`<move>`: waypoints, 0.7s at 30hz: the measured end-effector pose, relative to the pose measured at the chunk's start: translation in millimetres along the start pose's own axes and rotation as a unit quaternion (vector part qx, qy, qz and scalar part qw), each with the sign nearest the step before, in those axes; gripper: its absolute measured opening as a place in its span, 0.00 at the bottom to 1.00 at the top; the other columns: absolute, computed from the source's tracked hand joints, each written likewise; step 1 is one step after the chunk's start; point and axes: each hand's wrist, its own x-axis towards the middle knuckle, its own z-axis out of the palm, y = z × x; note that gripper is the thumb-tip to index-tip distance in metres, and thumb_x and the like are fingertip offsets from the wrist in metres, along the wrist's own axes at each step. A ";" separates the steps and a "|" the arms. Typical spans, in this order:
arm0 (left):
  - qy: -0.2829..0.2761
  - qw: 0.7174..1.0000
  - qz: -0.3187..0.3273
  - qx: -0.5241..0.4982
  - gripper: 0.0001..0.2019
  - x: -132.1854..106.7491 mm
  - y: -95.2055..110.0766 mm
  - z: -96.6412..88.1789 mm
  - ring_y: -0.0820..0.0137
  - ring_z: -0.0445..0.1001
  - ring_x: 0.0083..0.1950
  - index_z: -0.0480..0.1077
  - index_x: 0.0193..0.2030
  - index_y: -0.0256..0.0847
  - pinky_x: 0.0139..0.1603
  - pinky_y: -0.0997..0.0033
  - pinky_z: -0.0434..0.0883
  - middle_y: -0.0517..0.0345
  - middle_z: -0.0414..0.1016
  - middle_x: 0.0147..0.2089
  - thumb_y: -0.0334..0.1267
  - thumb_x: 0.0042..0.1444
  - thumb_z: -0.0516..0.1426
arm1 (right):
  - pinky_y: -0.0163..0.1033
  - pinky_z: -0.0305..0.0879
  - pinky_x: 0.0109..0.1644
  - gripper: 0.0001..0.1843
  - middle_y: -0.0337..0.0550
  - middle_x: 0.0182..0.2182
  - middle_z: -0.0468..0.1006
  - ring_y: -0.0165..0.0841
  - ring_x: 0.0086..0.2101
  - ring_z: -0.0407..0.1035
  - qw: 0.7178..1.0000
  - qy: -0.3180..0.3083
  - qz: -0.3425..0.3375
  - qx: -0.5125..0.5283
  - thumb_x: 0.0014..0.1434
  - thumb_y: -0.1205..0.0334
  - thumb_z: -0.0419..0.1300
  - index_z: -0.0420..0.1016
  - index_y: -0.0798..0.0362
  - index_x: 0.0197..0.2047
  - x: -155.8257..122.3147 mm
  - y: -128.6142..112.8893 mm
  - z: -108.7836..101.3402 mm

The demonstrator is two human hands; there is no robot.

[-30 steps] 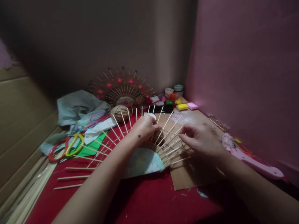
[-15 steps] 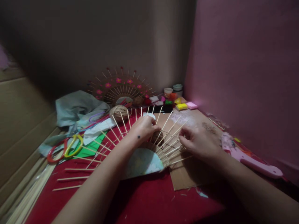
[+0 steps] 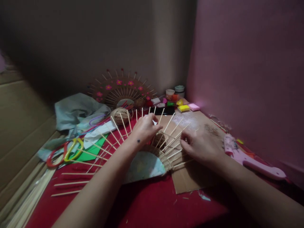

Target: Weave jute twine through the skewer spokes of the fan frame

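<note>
A half-round fan-shaped frame lies before me, with pale thin sticks [image 3: 174,128] spreading from a woven twine band [image 3: 166,160] around a pale patterned half-disc [image 3: 144,166]. Over the upper middle sticks is my left hand [image 3: 146,126], its thumb and forefinger apart; its other fingers are mostly hidden. My right hand [image 3: 199,144] is closed at the right-hand sticks, pinching a strand of twine [image 3: 172,136]. That strand runs across the sticks towards my left thumb. Behind the sticks a brown ball of twine [image 3: 159,139] partly shows.
Scissors with red and yellow handles [image 3: 74,150] lie left, near green paper [image 3: 93,152]. Another ball of twine [image 3: 120,115] sits behind. A flower-decorated fan [image 3: 118,90] leans at the back. Cardboard [image 3: 185,180] and a pink glue gun [image 3: 256,164] are on the right.
My left thumb and forefinger have parted from their earlier pinch. My right hand has shifted very slightly, still with the twine. The whole view has moved a little.
</note>
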 end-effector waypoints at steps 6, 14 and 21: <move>-0.044 0.998 0.043 0.033 0.07 -6.7 13.4 3.6 0.71 0.67 0.30 0.73 0.30 0.40 0.30 0.71 0.60 0.55 0.72 0.28 0.39 0.48 0.55 | 0.38 0.45 0.25 0.08 0.44 0.23 0.73 0.32 0.23 0.61 1.000 -0.008 0.007 0.009 0.53 0.63 0.50 0.71 0.51 0.29 -1.8 1.2 -0.3; -0.052 0.994 0.027 0.089 0.08 -7.7 15.8 10.1 0.65 0.69 0.31 0.75 0.31 0.40 0.29 0.68 0.58 0.49 0.75 0.29 0.38 0.47 0.55 | 0.36 0.46 0.26 0.09 0.43 0.24 0.74 0.31 0.24 0.62 0.999 -0.019 0.011 0.026 0.53 0.64 0.50 0.71 0.52 0.31 -0.9 3.3 2.9; -0.084 0.996 -0.024 -0.034 0.11 -3.7 22.7 0.3 0.73 0.62 0.20 0.73 0.27 0.37 0.22 0.72 0.55 0.58 0.66 0.17 0.41 0.48 0.54 | 0.37 0.47 0.27 0.08 0.45 0.25 0.73 0.31 0.25 0.62 0.998 -0.029 0.010 0.057 0.53 0.65 0.50 0.71 0.53 0.30 1.0 5.8 7.0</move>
